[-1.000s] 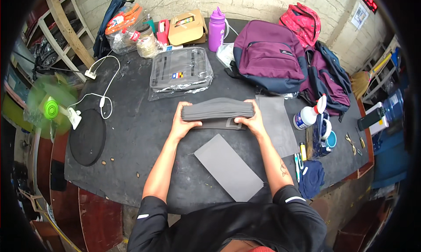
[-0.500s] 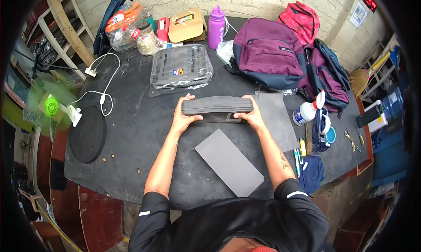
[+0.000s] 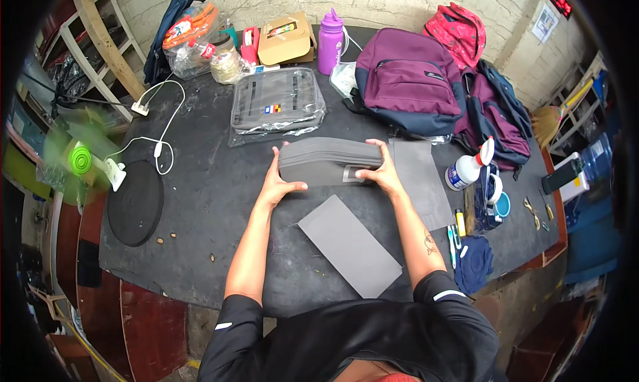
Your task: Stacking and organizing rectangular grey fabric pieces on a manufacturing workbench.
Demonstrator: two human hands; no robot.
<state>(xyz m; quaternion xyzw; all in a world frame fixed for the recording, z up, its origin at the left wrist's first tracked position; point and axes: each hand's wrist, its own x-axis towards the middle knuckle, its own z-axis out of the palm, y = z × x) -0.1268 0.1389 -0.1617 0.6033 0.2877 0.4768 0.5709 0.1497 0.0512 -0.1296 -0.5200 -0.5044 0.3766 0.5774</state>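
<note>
A thick stack of dark grey sheets stands on edge between my two hands, bowed upward along its top. My left hand grips its left end, thumb on the near face and fingers behind. At the right end my right hand grips it the same way, its thumb beside a pale outlined rectangle on the front sheet. Whether the stack's lower edge touches the table is unclear. Nearer to me, a grey rectangular panel lies slanted on the table. Larger grey sheets lie flat beside my right forearm.
Behind the stack lies a plastic-wrapped grey case. A purple bottle and maroon backpack stand farther back. At right are a spray bottle and dark cloth; at left, a black disc, white cord and spinning green fan.
The stack has tilted in my hands, so more of its front face and the pale rectangle now show. Both hands keep their hold at its ends.
</note>
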